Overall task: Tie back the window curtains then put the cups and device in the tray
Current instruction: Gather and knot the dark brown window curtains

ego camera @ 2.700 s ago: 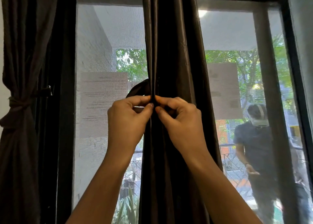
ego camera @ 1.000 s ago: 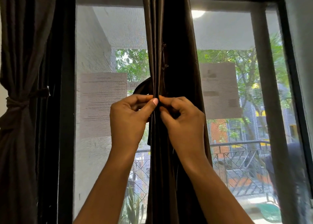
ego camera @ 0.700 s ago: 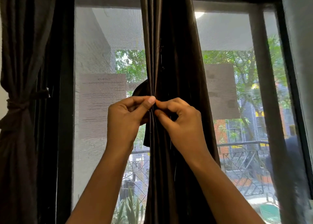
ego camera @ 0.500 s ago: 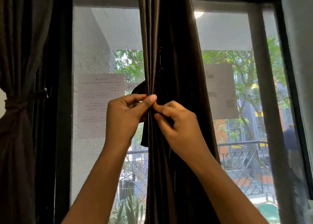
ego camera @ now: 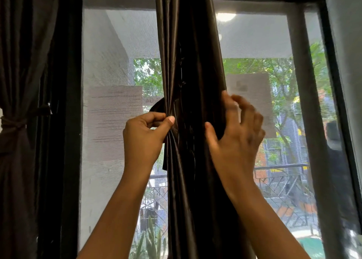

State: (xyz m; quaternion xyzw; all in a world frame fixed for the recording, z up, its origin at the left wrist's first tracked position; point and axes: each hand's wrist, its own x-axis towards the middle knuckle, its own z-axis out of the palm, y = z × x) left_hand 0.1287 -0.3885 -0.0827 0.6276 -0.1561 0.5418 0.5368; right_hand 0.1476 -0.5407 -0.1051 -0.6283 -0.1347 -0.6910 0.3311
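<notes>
Curtain (ego camera: 188, 62) bunched mid-window | satiny, soft, probably slippery, so grab the gathered waist | my left grip (ego camera: 145, 139) pinches its left-edge folds | my right grip (ego camera: 235, 137): fingers spread, only touching the right edge

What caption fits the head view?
The left hand pinches the gathered centre curtain; the open right hand touches its right edge.

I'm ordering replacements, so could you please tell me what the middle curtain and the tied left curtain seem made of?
Middle curtain: thin satin-like cloth, likely synthetic; glossy streaks run along its folds. Left curtain: matte woven cloth, it seems; dull, sheenless folds.
</notes>
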